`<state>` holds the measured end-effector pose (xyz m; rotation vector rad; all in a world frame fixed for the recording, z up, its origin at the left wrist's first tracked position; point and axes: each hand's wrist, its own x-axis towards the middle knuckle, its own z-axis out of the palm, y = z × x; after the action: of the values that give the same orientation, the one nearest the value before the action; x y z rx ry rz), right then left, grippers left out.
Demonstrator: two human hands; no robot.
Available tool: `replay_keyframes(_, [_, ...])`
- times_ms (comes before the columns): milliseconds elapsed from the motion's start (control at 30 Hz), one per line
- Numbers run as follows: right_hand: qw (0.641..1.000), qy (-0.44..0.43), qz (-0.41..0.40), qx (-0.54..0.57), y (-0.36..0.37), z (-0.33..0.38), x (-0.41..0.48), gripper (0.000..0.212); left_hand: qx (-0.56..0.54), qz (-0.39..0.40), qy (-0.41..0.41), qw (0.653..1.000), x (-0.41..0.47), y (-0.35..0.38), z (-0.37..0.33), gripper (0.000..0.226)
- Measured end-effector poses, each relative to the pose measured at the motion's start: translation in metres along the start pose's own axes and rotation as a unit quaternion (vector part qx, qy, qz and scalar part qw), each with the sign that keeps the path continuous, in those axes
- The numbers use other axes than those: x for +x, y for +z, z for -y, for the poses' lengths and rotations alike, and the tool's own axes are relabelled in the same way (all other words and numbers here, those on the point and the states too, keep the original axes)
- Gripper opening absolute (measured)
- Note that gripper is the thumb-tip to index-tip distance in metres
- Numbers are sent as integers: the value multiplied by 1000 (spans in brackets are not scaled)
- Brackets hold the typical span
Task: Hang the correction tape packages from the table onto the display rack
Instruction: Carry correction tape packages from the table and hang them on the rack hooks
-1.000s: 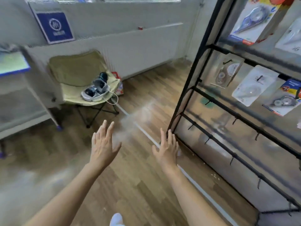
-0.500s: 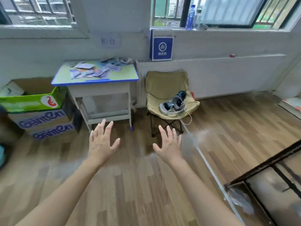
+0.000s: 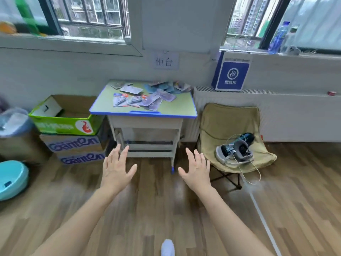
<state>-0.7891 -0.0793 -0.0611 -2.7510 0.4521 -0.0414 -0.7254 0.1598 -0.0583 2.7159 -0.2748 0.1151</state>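
Two bare hands reach out ahead in the head view: the left hand [image 3: 116, 170] and the right hand [image 3: 197, 170], both palm-down with fingers straight and spread, holding nothing and touching nothing, over the wooden floor [image 3: 166, 209] short of the table. One table [image 3: 144, 113], green-topped with a blue rim, stands against the wall. The correction tape packages [image 3: 140, 97] lie flat and scattered across its top, several overlapping. Blur prevents an exact count, but there are roughly a dozen. Left of the table are three stacked cardboard boxes: one open green box [image 3: 60, 123] on top of two brown boxes [image 3: 75, 145]. One pale blue basin [image 3: 11, 179] sits at the left edge. Right of the table is one folding chair [image 3: 230, 121] with one headset [image 3: 234, 151] and its cable on the seat. One blue sign box [image 3: 232, 72] rests on the radiator [image 3: 286, 115], and one plastic bottle [image 3: 276, 36] stands on the sill. Against half a second ago, the table has slid from the left toward the middle of the frame. The display rack corner seen then at lower right is out of view, and both hands keep the same spread, empty pose.
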Motion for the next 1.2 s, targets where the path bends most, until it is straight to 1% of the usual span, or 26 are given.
replay_keyframes(167, [1000, -17, -8, 10, -9, 13, 113, 71, -16, -25, -19, 999, 102, 2, -6, 68])
replay_keyframes(433, [999, -25, 32, 27, 7, 41, 243, 72, -32, -22, -55, 998, 217, 18, 12, 70])
replay_keyframes(633, [1000, 0, 20, 14, 25, 64, 357, 71, -36, -4, -45, 998, 340, 33, 46, 69])
replay_keyframes(767, [999, 39, 23, 17, 33, 83, 432, 73, -42, 4, -31, 999, 426, 35, 63, 68])
replay_keyframes(867, [998, 62, 20, 27, 40, 95, 474, 73, -54, 6, -20, 998, 482, 38, 72, 66])
replay_keyframes(933, [997, 68, 23, 19, 46, 97, 496, 73, -55, 23, -24, 998, 510, 45, 77, 65])
replay_keyframes(1033, [997, 77, 21, -12, 57, 96, 522, 74, -57, 43, -24, 997, 540, 61, 81, 66])
replay_keyframes(1200, [996, 80, 39, -10, 76, 84, 568, 71, -74, 76, -55, 993, 583, 87, 81, 67])
